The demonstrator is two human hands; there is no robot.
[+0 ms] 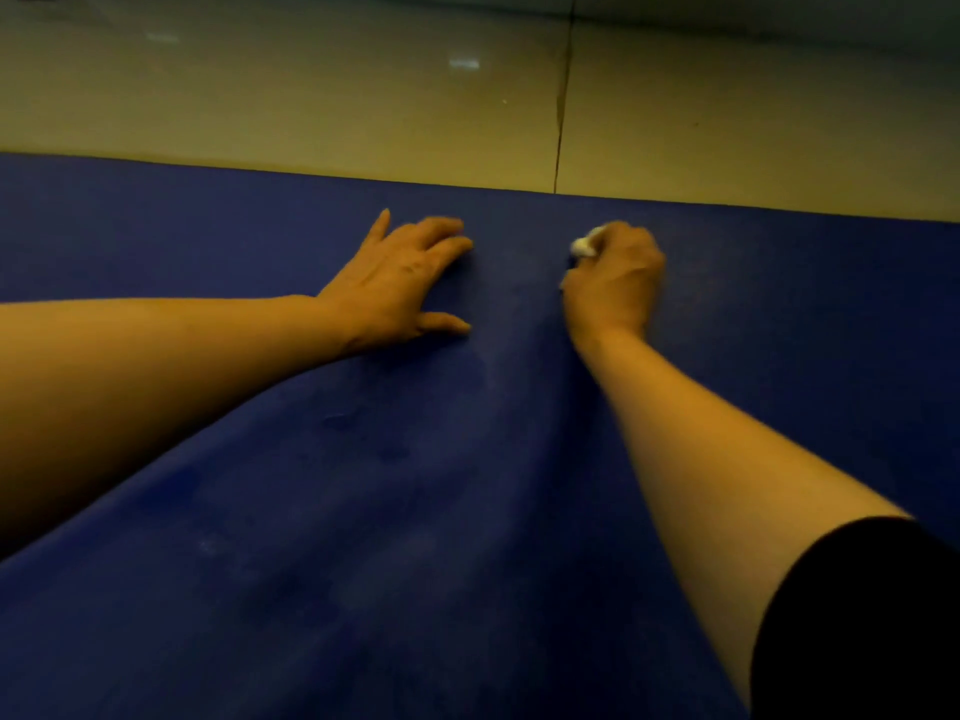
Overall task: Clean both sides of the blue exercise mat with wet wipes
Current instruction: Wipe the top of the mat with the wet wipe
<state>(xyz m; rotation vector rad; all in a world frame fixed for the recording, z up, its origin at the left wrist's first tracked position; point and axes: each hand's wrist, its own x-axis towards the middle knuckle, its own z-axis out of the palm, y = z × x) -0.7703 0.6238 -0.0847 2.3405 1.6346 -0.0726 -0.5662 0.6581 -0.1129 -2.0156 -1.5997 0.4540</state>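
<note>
1. Mat (363, 511), blue, lies flat on the tiled floor (311, 96) and fills the lower part of the view; its far edge runs across just beyond both hands.
2. The left hand (400, 280) rests palm down on the mat near that far edge, fingers straight and spread, thumb out to the side, holding nothing.
3. The right hand (615, 283) sits on the mat just beside the left hand, equally near the far edge, fingers curled into a fist.
4. A white wipe (584, 245), bunched up, shows at the far side of that fist; the right hand grips it and presses it on the mat.
5. A dark sleeve (862, 615) covers the right upper arm, at the near part of the mat.
6. A dark joint line in the floor meets the mat's far edge.
</note>
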